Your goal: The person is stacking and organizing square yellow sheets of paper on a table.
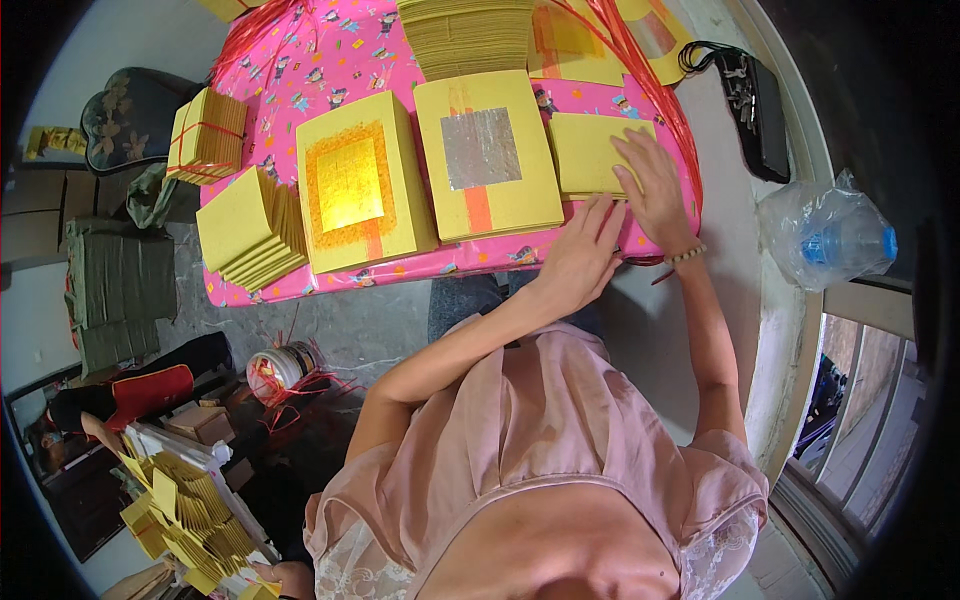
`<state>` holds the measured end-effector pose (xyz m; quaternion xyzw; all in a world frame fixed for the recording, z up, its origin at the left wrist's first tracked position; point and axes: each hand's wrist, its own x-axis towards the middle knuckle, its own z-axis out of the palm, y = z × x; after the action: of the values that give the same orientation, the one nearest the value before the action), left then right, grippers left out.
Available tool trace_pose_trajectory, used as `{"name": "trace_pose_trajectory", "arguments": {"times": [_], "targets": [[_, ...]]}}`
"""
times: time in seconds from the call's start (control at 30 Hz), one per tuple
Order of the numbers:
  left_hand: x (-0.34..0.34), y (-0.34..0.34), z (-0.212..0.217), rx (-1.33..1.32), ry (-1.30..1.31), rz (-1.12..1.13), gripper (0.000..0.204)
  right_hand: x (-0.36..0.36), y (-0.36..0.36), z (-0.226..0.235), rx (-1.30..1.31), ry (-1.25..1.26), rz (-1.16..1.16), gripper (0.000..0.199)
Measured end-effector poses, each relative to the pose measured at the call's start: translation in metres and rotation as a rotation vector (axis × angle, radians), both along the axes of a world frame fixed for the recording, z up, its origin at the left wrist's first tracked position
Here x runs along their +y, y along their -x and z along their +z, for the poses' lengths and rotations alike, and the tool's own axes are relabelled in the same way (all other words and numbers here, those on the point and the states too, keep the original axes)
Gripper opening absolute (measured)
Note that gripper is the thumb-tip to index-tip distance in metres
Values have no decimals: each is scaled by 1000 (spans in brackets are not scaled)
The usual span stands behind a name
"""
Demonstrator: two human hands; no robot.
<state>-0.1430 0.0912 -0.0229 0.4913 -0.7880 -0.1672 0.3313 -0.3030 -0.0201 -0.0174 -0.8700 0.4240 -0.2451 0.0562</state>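
Note:
A low stack of folded yellow paper (585,150) lies at the right of the table's near edge. My right hand (652,190) rests on its right side, fingers spread over the top sheet. At the stack's near edge is my left hand (585,255), its fingers stretched out and the tips by the paper's edge. Left of this sits a thick stack of yellow paper with a silver square (482,148). Beside that one stands another thick stack with a gold square (350,185) on an orange patch. Neither hand is closed around anything.
A pink patterned tablecloth (270,115) covers the table. Fanned yellow paper (250,225) and a tied bundle (207,135) are at left; red strings (660,95) hang at right. A black phone-like case with keys (760,120) and a bagged bottle (835,240) lie on the ledge. Another person (140,395) works lower left.

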Motion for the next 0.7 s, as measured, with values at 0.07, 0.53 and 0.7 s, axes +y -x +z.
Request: {"name": "trace_pose_trajectory", "arguments": {"times": [0.07, 0.53, 0.7], "targets": [[11, -20, 13, 118, -71, -60, 62, 10, -16, 13, -86, -60, 66, 37], [24, -131, 10, -46, -108, 326, 54, 23, -63, -1, 40, 14, 491, 36], [24, -137, 12, 4, -192, 335, 55, 18, -64, 6, -88, -156, 497, 18]]}}
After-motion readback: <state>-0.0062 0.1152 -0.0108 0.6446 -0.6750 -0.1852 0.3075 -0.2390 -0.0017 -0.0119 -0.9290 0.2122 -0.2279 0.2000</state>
